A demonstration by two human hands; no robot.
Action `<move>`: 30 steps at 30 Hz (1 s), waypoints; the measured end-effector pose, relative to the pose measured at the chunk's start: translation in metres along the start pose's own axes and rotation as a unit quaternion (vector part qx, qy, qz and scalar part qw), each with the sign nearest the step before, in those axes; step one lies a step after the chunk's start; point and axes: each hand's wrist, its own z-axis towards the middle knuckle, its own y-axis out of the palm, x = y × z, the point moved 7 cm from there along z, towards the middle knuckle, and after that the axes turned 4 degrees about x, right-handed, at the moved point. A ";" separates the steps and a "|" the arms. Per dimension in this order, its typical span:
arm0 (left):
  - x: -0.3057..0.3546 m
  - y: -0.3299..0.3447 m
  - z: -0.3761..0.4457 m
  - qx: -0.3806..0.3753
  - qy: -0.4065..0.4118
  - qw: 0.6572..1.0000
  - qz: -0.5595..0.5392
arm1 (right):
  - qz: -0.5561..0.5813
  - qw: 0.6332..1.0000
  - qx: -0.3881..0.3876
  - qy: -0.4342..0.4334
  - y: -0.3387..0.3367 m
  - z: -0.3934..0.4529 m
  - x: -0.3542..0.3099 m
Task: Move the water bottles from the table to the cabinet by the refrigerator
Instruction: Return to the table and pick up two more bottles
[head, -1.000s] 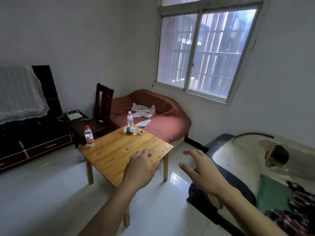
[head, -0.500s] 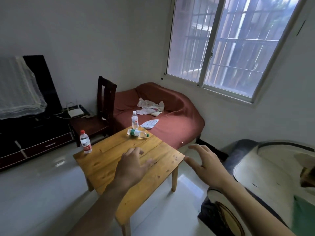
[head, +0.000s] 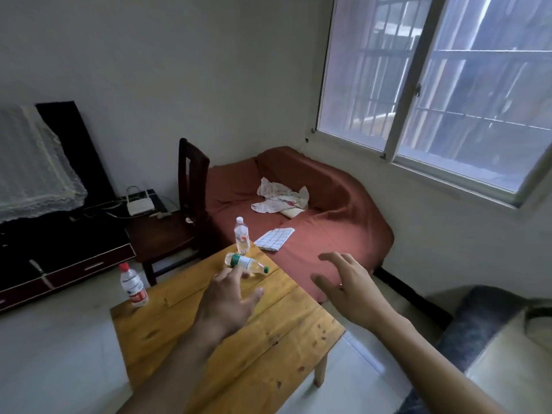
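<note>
Three water bottles are on the wooden table (head: 268, 339). A red-capped bottle (head: 133, 285) stands at the table's left corner. A clear bottle with a white cap (head: 241, 236) stands at the far corner. A green-capped bottle (head: 246, 263) lies on its side just in front of it. My left hand (head: 228, 297) hovers over the table with fingers spread, its fingertips right at the lying bottle. My right hand (head: 348, 283) is open in the air past the table's right edge. Neither hand holds anything. No cabinet or refrigerator is in view.
A dark wooden chair (head: 179, 216) stands behind the table's far left. A red-covered sofa (head: 328, 210) with cloths on it fills the corner under the window. A dark TV stand (head: 59, 249) lines the left wall. Another sofa (head: 493, 339) is at the right.
I have come closer to the table. My left hand has reached forward from the table's middle to the lying green-capped bottle. My right hand has moved forward too.
</note>
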 end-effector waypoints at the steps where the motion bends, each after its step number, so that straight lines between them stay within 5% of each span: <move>1: -0.005 0.003 0.015 0.001 -0.003 1.000 0.000 | -0.004 1.000 0.002 -0.004 0.003 0.017 0.002; 14: -0.102 0.022 0.189 0.030 -0.066 0.996 -0.060 | -0.084 0.993 -0.062 -0.046 0.096 0.212 -0.010; 30: -0.211 0.037 0.242 0.058 -0.236 0.970 0.023 | 0.001 0.965 -0.214 -0.152 0.243 0.346 -0.015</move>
